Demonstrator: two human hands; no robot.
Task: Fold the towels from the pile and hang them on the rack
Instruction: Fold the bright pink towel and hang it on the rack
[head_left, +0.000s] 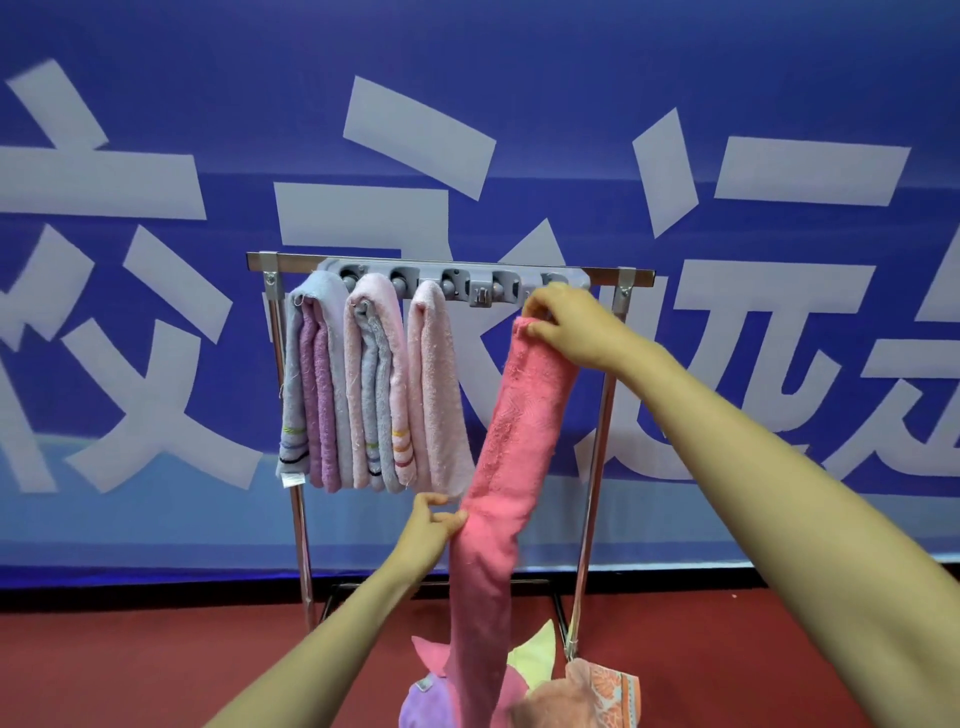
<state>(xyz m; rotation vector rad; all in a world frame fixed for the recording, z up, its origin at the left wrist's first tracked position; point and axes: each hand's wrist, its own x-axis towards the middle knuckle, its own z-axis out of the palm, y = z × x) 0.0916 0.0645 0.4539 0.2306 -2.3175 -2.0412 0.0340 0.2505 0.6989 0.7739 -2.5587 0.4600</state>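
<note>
My right hand (566, 325) pinches the pink towel (511, 452) top at the rack (597, 447); left hand (428, 525) pinches its edge midway. Red floor (156, 665), blue banner (467, 130) behind, pile (587, 691) below.

- The rack (592, 519) is a shiny metal frame. It stands on the red floor (130, 670), right in front of a big blue wall with white signs.
- A grey strip of holders (457, 283) runs along the rack's top bar.
- Three folded towels hang from the left part of the rack: a grey and purple one (314, 395) at the left end, a pink and grey one (376, 395) beside it, then a pale pink one (436, 395).
- A pile of towels (571, 696) lies on the floor in front of the rack's feet.
</note>
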